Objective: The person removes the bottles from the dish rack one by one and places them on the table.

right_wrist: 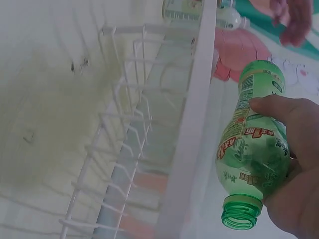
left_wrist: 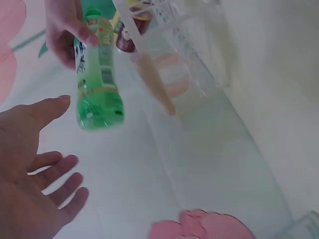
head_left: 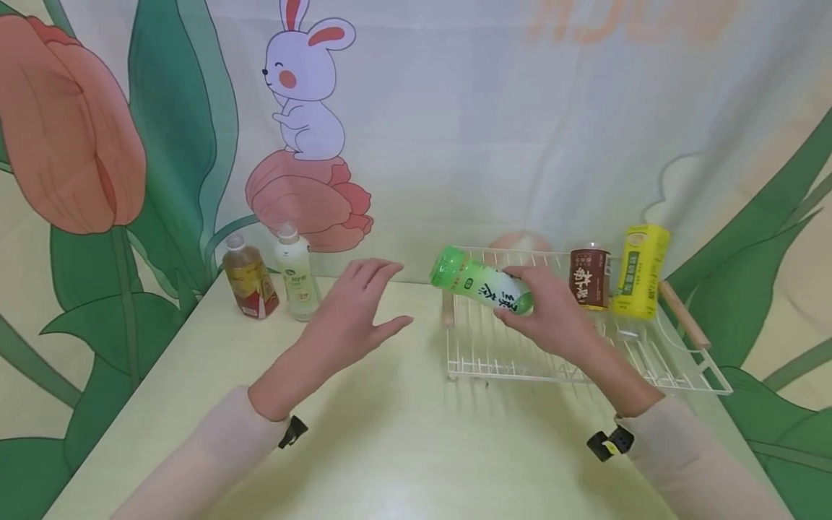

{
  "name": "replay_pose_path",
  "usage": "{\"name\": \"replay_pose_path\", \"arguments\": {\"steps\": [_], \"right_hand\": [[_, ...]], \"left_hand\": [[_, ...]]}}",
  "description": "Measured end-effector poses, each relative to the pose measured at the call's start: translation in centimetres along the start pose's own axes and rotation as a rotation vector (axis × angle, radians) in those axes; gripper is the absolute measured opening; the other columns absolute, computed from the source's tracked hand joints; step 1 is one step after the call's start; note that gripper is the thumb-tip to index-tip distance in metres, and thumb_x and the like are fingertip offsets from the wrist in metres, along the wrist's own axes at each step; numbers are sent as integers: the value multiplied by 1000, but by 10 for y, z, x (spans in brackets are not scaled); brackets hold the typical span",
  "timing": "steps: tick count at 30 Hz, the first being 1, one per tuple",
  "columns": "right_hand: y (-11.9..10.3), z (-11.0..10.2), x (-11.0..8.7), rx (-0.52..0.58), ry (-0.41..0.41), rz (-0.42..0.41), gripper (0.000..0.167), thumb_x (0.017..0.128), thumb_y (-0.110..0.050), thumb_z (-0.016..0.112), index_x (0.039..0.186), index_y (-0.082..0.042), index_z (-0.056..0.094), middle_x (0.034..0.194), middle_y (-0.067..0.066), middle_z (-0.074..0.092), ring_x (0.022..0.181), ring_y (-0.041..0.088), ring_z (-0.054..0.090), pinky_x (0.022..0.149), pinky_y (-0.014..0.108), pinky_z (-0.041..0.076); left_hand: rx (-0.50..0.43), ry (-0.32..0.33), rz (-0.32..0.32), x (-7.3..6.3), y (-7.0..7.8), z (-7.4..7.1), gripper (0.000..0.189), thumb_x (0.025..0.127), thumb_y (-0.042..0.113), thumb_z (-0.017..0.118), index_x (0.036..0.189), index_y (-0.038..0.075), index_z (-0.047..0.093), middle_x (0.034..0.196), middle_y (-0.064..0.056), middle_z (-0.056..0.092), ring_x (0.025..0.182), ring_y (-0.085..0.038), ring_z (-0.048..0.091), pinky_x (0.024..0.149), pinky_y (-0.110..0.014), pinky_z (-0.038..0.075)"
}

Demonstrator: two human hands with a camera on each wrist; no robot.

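Observation:
My right hand grips a green tea bottle near its neck end, above the left part of the white wire rack. Tilted, the bottle points its base to the left, toward my left hand. In the right wrist view its green mouth shows with no cap on it. My left hand holds nothing, thumb and fingers spread apart, short of the bottle's base. The left wrist view shows the green base just beyond the left thumb.
A dark red labelled container and a yellow carton-like pack stand in the rack's right half. At the table's back left are a bottle of amber drink and a pale bottle. A printed curtain hangs behind.

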State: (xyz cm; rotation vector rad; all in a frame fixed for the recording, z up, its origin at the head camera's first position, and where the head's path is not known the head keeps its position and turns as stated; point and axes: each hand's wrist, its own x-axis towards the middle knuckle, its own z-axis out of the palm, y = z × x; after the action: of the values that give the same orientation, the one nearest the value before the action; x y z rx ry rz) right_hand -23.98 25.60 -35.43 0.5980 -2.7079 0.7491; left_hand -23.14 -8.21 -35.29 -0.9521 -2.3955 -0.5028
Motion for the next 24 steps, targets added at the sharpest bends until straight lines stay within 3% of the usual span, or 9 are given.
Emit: {"name": "replay_pose_path", "arguments": {"steps": [4, 7, 14, 24], "right_hand": [[-16, 5, -3, -19, -19, -90, 61, 88, -19, 88, 141, -4, 61, 130, 14, 64, 110, 30, 59, 81, 45, 59], [-24, 8, -5, -34, -36, -148, 60, 87, -17, 90, 138, -4, 62, 128, 13, 66, 112, 30, 58, 81, 44, 59], [-41, 13, -10, -33, -79, -236, 61, 87, -17, 90, 138, -2, 61, 127, 11, 67, 113, 27, 56, 82, 40, 58], [-49, 14, -13, -57, -71, -264, 60, 86, -19, 90, 137, -2, 62, 124, 11, 68, 111, 25, 56, 82, 39, 57]], "left_hand": [[66, 71, 177, 19, 21, 6, 72, 86, 32, 91, 144, 3, 59, 136, -9, 61, 129, -29, 54, 108, -44, 49], [87, 50, 231, 28, 32, 13, 70, 86, 33, 89, 144, 6, 60, 137, -7, 62, 131, -27, 54, 106, -43, 51], [171, -81, 230, 33, 43, 24, 67, 85, 35, 90, 139, 6, 62, 135, -7, 63, 125, -26, 58, 102, -41, 53], [186, -90, 223, 30, 45, 26, 59, 84, 30, 90, 131, 6, 64, 128, -6, 63, 114, -24, 59, 92, -37, 54]]}}
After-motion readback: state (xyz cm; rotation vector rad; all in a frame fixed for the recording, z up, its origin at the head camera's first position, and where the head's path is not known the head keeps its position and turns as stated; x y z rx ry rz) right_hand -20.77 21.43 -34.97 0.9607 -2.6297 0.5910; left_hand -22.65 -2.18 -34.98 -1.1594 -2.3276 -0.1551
